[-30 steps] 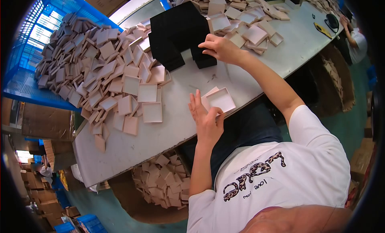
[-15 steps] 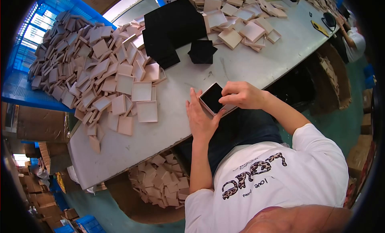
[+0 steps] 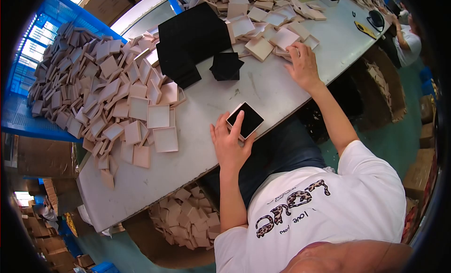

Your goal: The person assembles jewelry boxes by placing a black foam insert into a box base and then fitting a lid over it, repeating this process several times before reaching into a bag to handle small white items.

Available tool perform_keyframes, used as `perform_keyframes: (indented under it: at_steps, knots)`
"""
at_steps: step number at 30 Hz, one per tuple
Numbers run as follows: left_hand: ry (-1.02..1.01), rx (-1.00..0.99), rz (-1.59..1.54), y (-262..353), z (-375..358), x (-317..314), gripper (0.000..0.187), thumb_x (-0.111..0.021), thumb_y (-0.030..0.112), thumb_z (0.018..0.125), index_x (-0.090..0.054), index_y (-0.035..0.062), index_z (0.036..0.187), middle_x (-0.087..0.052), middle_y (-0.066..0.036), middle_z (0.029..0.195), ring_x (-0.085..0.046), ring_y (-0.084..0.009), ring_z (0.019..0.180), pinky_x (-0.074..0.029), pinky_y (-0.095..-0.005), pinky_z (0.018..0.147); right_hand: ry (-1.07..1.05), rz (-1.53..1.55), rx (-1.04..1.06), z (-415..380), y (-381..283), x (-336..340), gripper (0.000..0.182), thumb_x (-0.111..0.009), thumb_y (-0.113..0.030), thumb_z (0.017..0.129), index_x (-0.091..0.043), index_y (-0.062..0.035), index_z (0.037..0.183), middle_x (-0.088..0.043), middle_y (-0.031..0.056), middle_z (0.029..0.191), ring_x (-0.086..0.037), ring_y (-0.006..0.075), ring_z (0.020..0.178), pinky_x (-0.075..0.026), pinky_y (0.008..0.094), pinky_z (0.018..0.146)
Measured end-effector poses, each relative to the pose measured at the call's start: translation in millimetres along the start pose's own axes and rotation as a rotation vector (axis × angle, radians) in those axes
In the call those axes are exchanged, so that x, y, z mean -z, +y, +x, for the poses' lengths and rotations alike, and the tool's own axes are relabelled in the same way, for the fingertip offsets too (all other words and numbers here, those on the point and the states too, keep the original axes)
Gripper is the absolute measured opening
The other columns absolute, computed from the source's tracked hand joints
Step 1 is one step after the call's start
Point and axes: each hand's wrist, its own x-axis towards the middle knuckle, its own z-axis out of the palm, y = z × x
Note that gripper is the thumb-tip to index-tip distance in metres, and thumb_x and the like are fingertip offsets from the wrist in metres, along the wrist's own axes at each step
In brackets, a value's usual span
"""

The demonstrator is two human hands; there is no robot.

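My left hand (image 3: 231, 144) holds a small pale square box (image 3: 244, 121) at the table's near edge. Its index finger lies on the black lining inside the box, and its thumb is at the lower corner. My right hand (image 3: 304, 68) is stretched out to the pile of pale box pieces (image 3: 283, 38) at the back, fingertips at a piece; whether they grip it is hard to tell. A small stack of black squares (image 3: 226, 66) lies beyond the box, beside larger black sheets (image 3: 194, 35).
A large heap of pale trays (image 3: 108, 75) spills from a blue crate (image 3: 19, 101) on the left. Yellow scissors (image 3: 364, 29) lie at the far right. Below the table (image 3: 136, 193) is a carton of box pieces (image 3: 185, 216). A co-worker (image 3: 408, 42) is at far right.
My right hand has left the box and reached up to the back pile. My left index finger now lies on the black lining. The view has shifted slightly.
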Motion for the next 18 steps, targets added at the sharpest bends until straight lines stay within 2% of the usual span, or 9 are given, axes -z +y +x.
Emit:
perform_keyframes:
  at_steps: [3, 6, 9, 12, 15, 16, 18]
  knots:
    - [0.035, -0.015, -0.008, 1, 0, 1, 0.070, -0.088, 0.037, 0.083, -0.064, 0.0224, 0.148, -0.055, -0.018, 0.143, -0.055, -0.0364, 0.128, -0.031, -0.0581, 0.123, -0.106, 0.012, 0.052, 2, 37, -19, 0.036, -0.081, -0.011, 0.086, -0.065, -0.0069, 0.118, -0.062, 0.0097, 0.110, -0.061, 0.0337, 0.110, -0.048, 0.0457, 0.100]
    - [0.056, -0.028, -0.013, -3, -2, -2, 0.069, -0.087, 0.037, 0.085, -0.064, 0.0213, 0.148, -0.055, -0.018, 0.140, -0.055, -0.0374, 0.126, -0.033, -0.0558, 0.121, -0.155, 0.295, 0.017, 8, 35, -4, 0.031, -0.080, -0.013, 0.089, -0.065, -0.0050, 0.115, -0.066, 0.0107, 0.112, -0.063, 0.0324, 0.106, -0.050, 0.0422, 0.097]
    - [0.055, -0.030, -0.020, -4, -2, -1, 0.071, -0.086, 0.037, 0.087, -0.062, 0.0170, 0.151, -0.057, -0.018, 0.137, -0.054, -0.0378, 0.125, -0.034, -0.0545, 0.120, -0.229, 0.746, -0.348, 11, -5, 28, 0.025, -0.076, -0.016, 0.098, -0.066, -0.0034, 0.118, -0.070, 0.0081, 0.111, -0.067, 0.0235, 0.099, -0.053, 0.0351, 0.091]
    - [0.070, -0.001, -0.083, -5, 0, -2, 0.082, -0.086, 0.038, 0.087, -0.053, 0.0112, 0.156, -0.059, -0.018, 0.135, -0.055, -0.0382, 0.125, -0.034, -0.0542, 0.121, -0.271, 1.220, -0.388, 1, -44, 29, 0.024, -0.070, -0.020, 0.105, -0.067, -0.0028, 0.121, -0.073, 0.0049, 0.109, -0.066, 0.0141, 0.096, -0.053, 0.0297, 0.086]
    - [0.093, 0.050, -0.114, -5, -3, -3, 0.095, -0.088, 0.039, 0.085, -0.042, 0.0072, 0.162, -0.062, -0.018, 0.134, -0.056, -0.0385, 0.125, -0.033, -0.0545, 0.122, -0.405, 1.250, -0.426, -9, -74, 11, 0.025, -0.066, -0.019, 0.107, -0.068, -0.0032, 0.126, -0.072, 0.0020, 0.106, -0.064, 0.0090, 0.097, -0.052, 0.0275, 0.088]
    - [0.103, 0.070, -0.115, -5, -4, -3, 0.100, -0.089, 0.039, 0.085, -0.038, 0.0061, 0.164, -0.062, -0.019, 0.134, -0.056, -0.0386, 0.126, -0.032, -0.0547, 0.122, -0.426, 1.227, -0.461, -9, -78, 7, 0.025, -0.064, -0.020, 0.108, -0.069, -0.0031, 0.127, -0.073, 0.0035, 0.109, -0.065, 0.0101, 0.098, -0.052, 0.0271, 0.089]
    - [0.090, 0.073, -0.121, -7, -4, -4, 0.106, -0.090, 0.040, 0.083, -0.033, 0.0056, 0.166, -0.063, -0.018, 0.136, -0.055, -0.0387, 0.129, -0.031, -0.0552, 0.123, -0.337, 1.243, -0.513, -10, -85, 7, 0.026, -0.064, -0.022, 0.108, -0.069, -0.0039, 0.127, -0.073, 0.0042, 0.112, -0.066, 0.0108, 0.098, -0.053, 0.0272, 0.089]
